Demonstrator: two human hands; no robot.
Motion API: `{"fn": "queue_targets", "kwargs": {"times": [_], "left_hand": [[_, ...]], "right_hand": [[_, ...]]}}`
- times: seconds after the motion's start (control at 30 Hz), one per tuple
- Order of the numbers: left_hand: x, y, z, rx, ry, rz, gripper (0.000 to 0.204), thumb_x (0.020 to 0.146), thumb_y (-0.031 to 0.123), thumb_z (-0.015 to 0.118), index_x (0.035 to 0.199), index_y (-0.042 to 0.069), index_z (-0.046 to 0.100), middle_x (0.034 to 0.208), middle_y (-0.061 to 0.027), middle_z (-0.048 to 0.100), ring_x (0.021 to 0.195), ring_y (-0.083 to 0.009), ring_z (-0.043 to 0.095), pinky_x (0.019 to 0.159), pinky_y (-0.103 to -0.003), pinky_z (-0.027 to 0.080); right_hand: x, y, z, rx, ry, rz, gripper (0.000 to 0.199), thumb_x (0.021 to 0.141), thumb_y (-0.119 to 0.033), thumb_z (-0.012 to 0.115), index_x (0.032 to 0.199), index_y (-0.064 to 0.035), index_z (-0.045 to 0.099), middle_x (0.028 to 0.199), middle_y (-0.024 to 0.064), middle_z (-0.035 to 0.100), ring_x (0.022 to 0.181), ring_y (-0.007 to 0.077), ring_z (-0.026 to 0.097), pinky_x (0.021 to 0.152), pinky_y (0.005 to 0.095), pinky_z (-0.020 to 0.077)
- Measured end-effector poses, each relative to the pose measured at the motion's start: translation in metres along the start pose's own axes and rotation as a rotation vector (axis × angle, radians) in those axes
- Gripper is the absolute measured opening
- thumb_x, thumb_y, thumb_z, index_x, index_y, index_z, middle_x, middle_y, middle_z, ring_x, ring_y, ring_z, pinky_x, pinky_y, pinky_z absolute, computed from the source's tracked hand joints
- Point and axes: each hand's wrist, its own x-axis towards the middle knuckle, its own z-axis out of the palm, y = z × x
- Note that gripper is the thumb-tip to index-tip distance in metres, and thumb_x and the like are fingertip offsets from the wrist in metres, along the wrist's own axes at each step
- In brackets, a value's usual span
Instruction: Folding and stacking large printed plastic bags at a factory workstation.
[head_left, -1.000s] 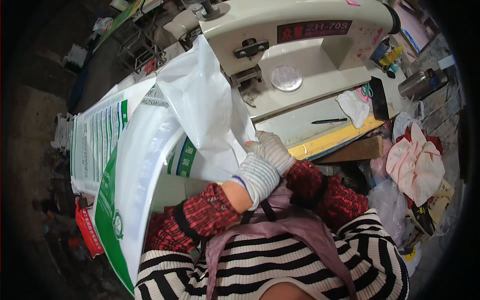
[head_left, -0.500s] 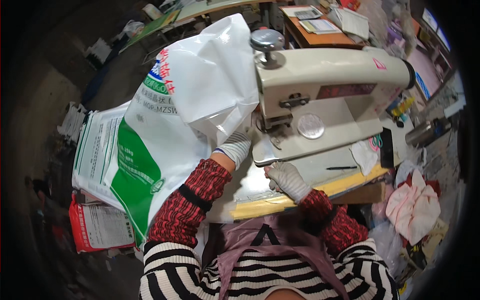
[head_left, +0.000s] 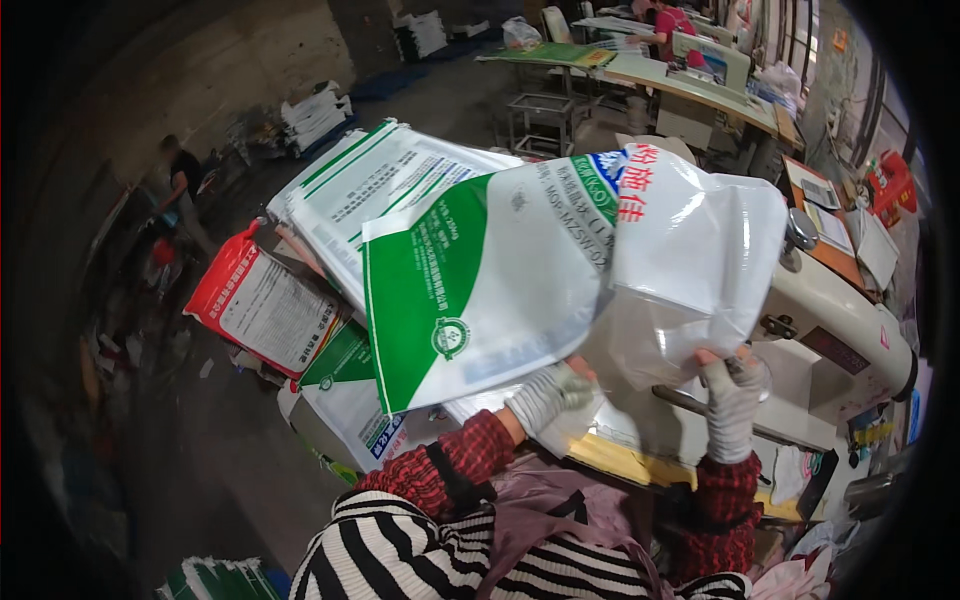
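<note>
A large white and green woven plastic bag (head_left: 490,270) spreads across the middle, its white end folded over in front of the sewing machine (head_left: 800,290). My right hand (head_left: 733,405), in a pale striped fingerless glove, is closed on that folded end, pinching it with thumb and fingers. Just below the bag's near edge is my left hand (head_left: 552,402), gloved the same way. Its fingers are curled close to the edge; what they hold, if anything, is hidden. The bag covers much of the machine's needle end.
Similar bags lie stacked (head_left: 330,215) behind the bag, with a red and white bag (head_left: 265,300) at the left. The table's yellow edge (head_left: 625,460) runs before me. A white cloth (head_left: 795,470) lies right. Two people (head_left: 675,28) are far off.
My view has swung left. The bag's folded end has come away from the needle area. My right hand has moved from the machine's base onto the bag; my left has come out from behind it.
</note>
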Motion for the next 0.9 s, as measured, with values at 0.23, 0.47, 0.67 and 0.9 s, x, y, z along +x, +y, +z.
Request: {"fn": "queue_targets", "kwargs": {"times": [0.23, 0.47, 0.67, 0.9], "left_hand": [[-0.026, 0.131, -0.074, 0.116, 0.737, 0.525, 0.027, 0.085, 0.028, 0.068, 0.103, 0.012, 0.057, 0.075, -0.0044, 0.058, 0.048, -0.0167, 0.051, 0.042, -0.030, 0.044], [-0.079, 0.254, -0.197, -0.231, 0.461, 0.727, 0.041, 0.086, 0.031, 0.064, 0.116, 0.004, 0.057, 0.104, -0.0104, 0.065, 0.093, -0.0278, 0.062, 0.085, -0.044, 0.050], [-0.106, 0.109, -0.184, 0.538, 0.292, 0.445, 0.044, 0.088, 0.013, 0.065, 0.128, 0.003, 0.051, 0.120, -0.0089, 0.059, 0.111, -0.0230, 0.056, 0.095, -0.037, 0.045], [-0.127, 0.085, -0.138, -0.266, 0.280, 0.273, 0.050, 0.089, 0.033, 0.062, 0.126, 0.003, 0.048, 0.127, -0.0165, 0.055, 0.115, -0.0342, 0.056, 0.094, -0.053, 0.049]], "right_hand": [[-0.011, -0.017, -0.060, -0.067, 0.223, -0.200, 0.023, 0.090, -0.021, 0.061, 0.104, -0.0026, 0.065, 0.095, 0.0005, 0.064, 0.085, 0.0093, 0.056, 0.077, 0.0272, 0.0438], [-0.104, 0.016, 0.036, -0.376, -0.235, -0.158, 0.025, 0.077, 0.004, 0.061, 0.101, -0.0028, 0.067, 0.083, 0.0071, 0.066, 0.076, 0.0190, 0.065, 0.068, 0.0305, 0.0523], [-0.099, -0.021, 0.075, -1.131, -0.850, -0.286, 0.016, 0.076, -0.016, 0.064, 0.088, -0.0058, 0.063, 0.070, 0.0139, 0.062, 0.068, 0.0333, 0.062, 0.066, 0.0438, 0.0500], [-0.115, -0.062, 0.110, -0.618, -0.620, -0.764, 0.031, 0.073, -0.017, 0.067, 0.102, -0.0075, 0.066, 0.109, 0.0122, 0.063, 0.102, 0.0283, 0.061, 0.090, 0.0413, 0.0468]]}}
